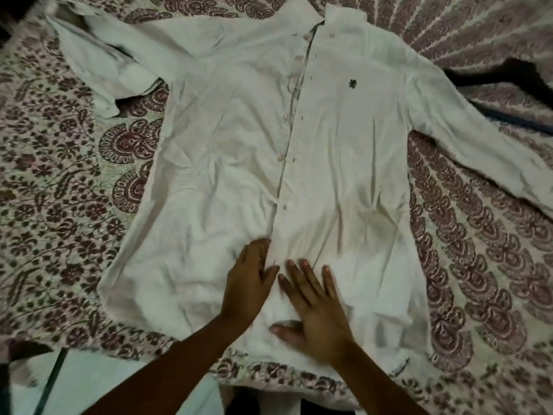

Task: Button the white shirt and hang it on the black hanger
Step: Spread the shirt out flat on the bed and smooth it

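Note:
The white shirt (344, 163) lies flat, front up, on a patterned bedspread, collar at the far end and sleeves spread to both sides. A small dark emblem marks its chest. Its placket runs down the middle with several pale buttons (285, 116) showing beside the overlapping edge. My left hand (250, 280) rests on the lower placket with its fingers curled at the fabric edge; what they hold is hidden. My right hand (311, 307) lies flat with spread fingers on the hem area just to the right. The black hanger (502, 77) lies at the right, partly under the right sleeve.
The bedspread (59, 175) with a maroon floral print covers the whole bed. Its front edge (269, 381) runs just below the shirt's hem, with pale floor or cloth beneath at the lower left. A dark blue strip (520, 121) lies by the hanger.

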